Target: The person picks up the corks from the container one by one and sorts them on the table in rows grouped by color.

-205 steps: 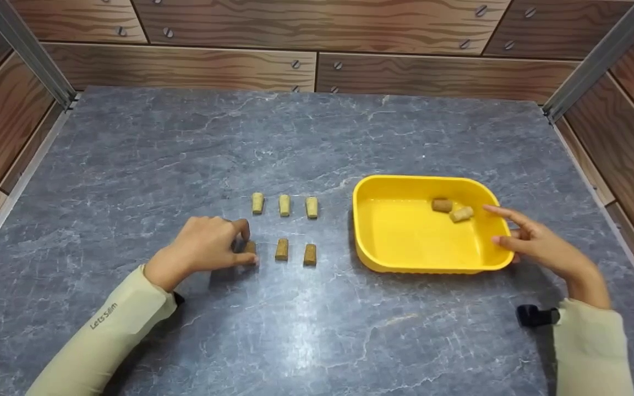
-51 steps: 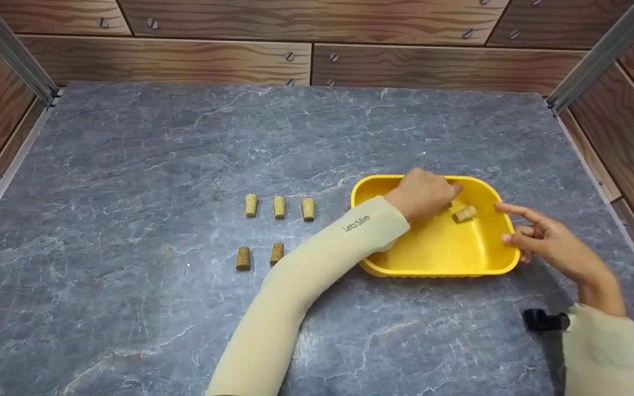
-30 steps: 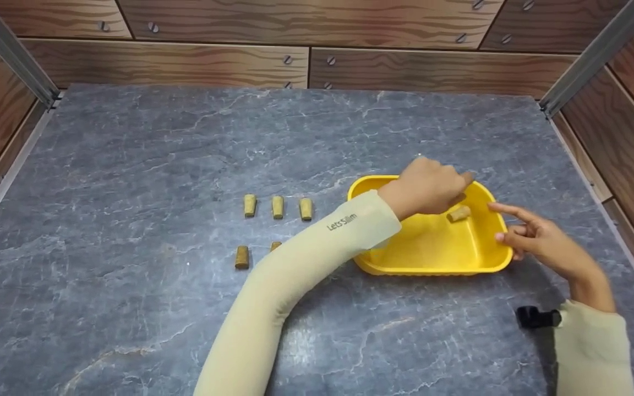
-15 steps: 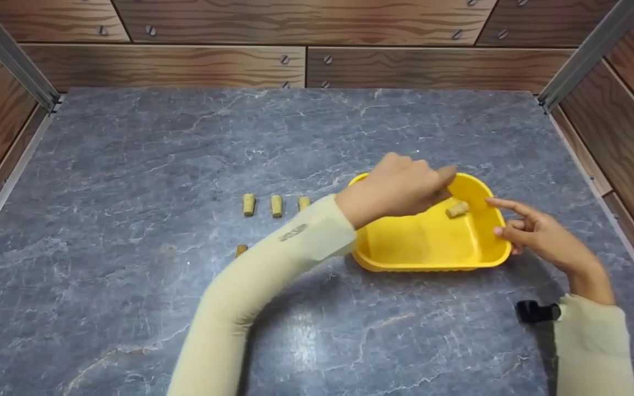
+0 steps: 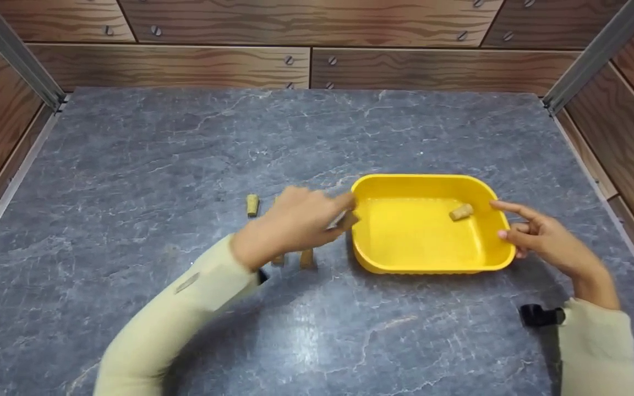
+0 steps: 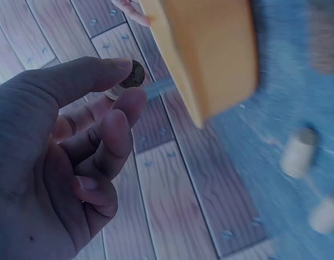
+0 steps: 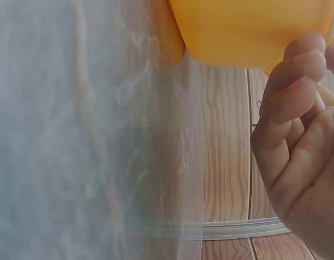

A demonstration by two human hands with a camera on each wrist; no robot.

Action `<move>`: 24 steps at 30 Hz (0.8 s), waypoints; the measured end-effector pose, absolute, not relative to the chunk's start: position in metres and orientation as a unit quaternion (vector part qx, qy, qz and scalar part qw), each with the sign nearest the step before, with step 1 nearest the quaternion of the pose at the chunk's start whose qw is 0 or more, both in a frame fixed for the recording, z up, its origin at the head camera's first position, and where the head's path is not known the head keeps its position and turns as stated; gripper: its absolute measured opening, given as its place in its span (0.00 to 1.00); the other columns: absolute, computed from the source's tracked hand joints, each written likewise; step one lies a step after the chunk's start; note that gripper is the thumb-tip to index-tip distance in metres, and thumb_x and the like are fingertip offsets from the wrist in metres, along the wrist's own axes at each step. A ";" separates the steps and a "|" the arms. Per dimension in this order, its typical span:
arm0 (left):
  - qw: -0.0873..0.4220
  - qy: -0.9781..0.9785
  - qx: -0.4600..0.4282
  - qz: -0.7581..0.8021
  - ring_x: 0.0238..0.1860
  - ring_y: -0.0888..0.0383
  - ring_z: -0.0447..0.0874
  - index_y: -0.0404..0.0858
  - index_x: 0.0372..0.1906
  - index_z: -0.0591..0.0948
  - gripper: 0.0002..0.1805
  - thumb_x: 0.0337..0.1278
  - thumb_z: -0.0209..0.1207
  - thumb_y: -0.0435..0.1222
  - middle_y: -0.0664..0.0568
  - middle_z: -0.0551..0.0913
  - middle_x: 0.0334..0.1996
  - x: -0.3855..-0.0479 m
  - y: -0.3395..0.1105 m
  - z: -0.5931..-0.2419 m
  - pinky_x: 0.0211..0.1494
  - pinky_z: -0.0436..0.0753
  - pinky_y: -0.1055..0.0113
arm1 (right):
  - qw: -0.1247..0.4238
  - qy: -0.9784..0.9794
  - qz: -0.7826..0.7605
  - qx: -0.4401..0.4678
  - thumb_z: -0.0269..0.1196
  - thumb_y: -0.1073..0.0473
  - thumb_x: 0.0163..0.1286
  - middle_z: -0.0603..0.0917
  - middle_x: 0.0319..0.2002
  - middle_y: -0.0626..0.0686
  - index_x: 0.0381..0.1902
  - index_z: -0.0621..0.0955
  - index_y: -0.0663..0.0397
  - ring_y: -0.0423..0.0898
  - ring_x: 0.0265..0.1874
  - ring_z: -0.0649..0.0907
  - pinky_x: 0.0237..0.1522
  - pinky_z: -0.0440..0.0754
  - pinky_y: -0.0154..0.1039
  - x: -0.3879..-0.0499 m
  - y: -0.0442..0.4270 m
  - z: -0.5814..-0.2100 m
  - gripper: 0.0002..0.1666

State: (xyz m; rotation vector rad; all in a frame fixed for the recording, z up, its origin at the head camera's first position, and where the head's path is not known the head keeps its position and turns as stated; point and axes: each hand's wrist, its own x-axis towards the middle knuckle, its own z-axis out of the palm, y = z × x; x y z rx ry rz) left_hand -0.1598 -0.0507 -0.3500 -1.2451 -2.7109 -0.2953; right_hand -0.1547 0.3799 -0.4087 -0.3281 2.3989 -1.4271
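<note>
My left hand (image 5: 300, 220) is just left of the yellow tub (image 5: 432, 268), over the rows of corks. Thumb and fingertips pinch a cork (image 6: 135, 75), whose dark end shows in the left wrist view. My right hand (image 5: 548, 242) holds the tub's right rim, index finger and thumb at the edge, other fingers curled outside against the wall. Inside the tub lies one pale cork (image 5: 461, 212). On the table, a pale cork (image 5: 252, 205) shows at the back left and a brown cork (image 5: 307, 258) in front; the hand and sleeve hide others.
Grey marbled table (image 5: 185, 137) spreads around the tub. Wood-patterned walls (image 5: 185, 66) close off the back and sides, with metal posts (image 5: 25, 55) at the corners. A black wrist device (image 5: 540, 315) sits beside the right sleeve.
My left hand went from the corks into the tub, then came out leftward with a cork. The brown cork seen in the tub earlier is no longer there. The right hand stayed at the rim.
</note>
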 end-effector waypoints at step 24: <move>-0.067 -0.969 -0.197 -0.134 0.18 0.62 0.72 0.45 0.48 0.76 0.17 0.52 0.65 0.39 0.57 0.80 0.19 -0.110 -0.215 -0.406 0.19 0.69 0.67 | 0.164 0.836 -0.511 -0.117 0.55 0.66 0.72 0.78 0.20 0.42 0.71 0.65 0.48 0.38 0.18 0.74 0.22 0.74 0.37 -0.155 0.382 -0.411 0.31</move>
